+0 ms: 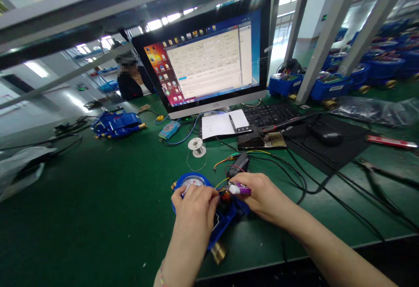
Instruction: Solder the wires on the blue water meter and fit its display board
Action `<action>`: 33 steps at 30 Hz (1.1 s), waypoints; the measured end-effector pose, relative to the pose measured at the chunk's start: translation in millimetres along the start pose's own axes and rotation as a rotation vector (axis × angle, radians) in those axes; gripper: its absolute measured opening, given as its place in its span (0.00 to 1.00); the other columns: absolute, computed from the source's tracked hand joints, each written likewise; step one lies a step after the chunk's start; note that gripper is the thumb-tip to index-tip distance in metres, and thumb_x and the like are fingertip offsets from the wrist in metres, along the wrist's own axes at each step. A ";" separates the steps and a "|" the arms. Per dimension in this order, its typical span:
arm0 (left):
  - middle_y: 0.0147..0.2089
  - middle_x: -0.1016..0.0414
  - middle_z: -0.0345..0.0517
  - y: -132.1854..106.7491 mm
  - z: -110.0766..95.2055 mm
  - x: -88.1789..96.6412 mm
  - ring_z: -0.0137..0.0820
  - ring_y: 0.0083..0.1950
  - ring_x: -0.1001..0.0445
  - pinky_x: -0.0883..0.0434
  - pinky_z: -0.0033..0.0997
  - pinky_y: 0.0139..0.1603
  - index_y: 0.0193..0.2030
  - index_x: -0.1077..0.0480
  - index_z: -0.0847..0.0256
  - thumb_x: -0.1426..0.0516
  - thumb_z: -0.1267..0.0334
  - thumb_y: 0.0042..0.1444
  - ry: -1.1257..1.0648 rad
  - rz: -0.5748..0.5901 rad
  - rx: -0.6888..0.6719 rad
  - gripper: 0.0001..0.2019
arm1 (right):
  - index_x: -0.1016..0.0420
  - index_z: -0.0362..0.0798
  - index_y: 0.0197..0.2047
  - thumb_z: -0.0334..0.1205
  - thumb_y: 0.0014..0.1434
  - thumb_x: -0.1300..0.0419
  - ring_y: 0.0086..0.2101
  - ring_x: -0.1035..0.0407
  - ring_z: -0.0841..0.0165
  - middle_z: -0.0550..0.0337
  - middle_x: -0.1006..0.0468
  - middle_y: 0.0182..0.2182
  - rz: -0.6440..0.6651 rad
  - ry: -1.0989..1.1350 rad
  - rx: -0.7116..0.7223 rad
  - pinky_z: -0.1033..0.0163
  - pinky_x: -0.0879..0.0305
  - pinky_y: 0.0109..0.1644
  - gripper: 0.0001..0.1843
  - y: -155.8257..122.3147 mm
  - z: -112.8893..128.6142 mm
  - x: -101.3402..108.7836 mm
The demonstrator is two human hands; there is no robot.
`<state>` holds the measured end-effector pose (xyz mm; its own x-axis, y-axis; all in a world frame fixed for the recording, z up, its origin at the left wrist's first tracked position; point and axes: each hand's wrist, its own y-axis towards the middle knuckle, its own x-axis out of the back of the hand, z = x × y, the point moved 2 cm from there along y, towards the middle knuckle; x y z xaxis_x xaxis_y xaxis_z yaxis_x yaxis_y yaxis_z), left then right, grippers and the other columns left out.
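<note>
A blue water meter with a white dial and brass fittings lies near the front edge of the green bench. My left hand rests on its top, fingers curled and pinching at small wires inside the open housing. My right hand is closed on a small purple and white cylindrical part, held just over the same opening. Yellow, red and orange wires run from the meter toward a black connector.
Behind stand a monitor, a keyboard, a notepad with pen, a solder spool, a mouse and another blue meter. Several blue meters line the back right. A person sits beyond the bench.
</note>
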<state>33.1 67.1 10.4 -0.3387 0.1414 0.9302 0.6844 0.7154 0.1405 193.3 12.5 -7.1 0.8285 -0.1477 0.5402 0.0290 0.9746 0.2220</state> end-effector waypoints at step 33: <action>0.32 0.33 0.41 -18.0 -3.6 -1.3 0.34 0.38 0.37 0.44 0.41 0.46 0.25 0.29 0.58 0.44 0.72 0.50 -0.014 -0.241 0.165 0.06 | 0.46 0.47 0.15 0.59 0.58 0.69 0.08 0.58 0.78 0.67 0.50 0.08 0.460 1.005 -1.226 0.74 0.65 0.09 0.31 -22.1 17.5 -39.0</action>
<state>23.5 51.5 7.9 -0.4885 -0.0371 0.8718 0.4694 0.8311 0.2983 150.6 -6.2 -18.9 0.8856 -0.1414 -0.4425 -0.3141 0.5195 -0.7946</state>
